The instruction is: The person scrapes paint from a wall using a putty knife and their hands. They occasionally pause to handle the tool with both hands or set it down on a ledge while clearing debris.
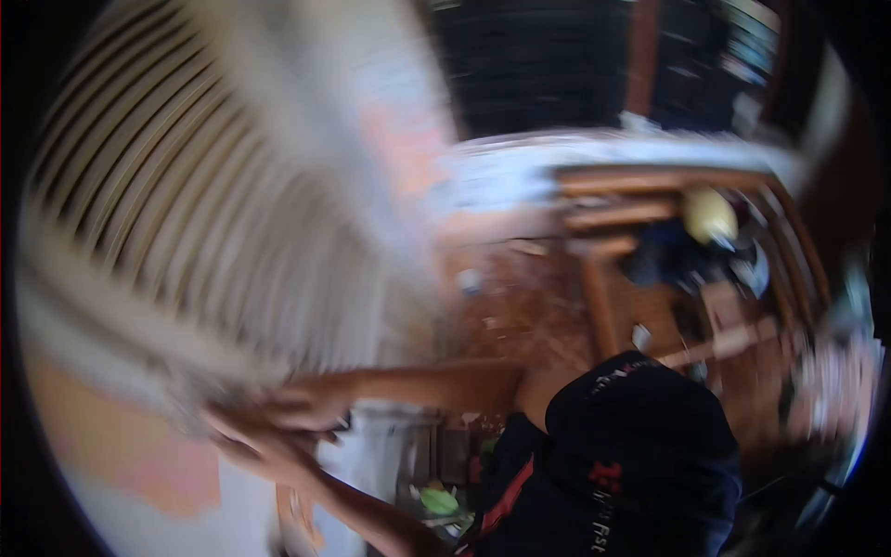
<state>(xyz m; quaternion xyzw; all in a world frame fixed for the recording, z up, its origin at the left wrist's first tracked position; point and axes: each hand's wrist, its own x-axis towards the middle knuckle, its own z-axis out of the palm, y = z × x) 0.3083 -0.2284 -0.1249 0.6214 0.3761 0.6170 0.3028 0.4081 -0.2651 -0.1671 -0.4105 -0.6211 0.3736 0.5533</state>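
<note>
Motion smears the whole view. My right hand point(311, 401) reaches in from the upper arm, its fingers bent, close above my left hand point(251, 438). Both hands are together at the lower edge of a beige slatted panel point(200, 213). At their fingertips is a pale, crumpled-looking blur point(188, 397); what it is I cannot make out. The fingers of both hands look closed, though the blur hides exactly what lies between them. A small dark patch shows beneath my right hand.
A wall with orange and pink patches point(176, 464) lies below the panel. A wooden bench point(603, 297) at the right carries dark items and a yellow round thing point(710, 216). The reddish floor point(520, 302) has scraps on it. Green leaves point(439, 502) show near my dark shirt point(640, 455).
</note>
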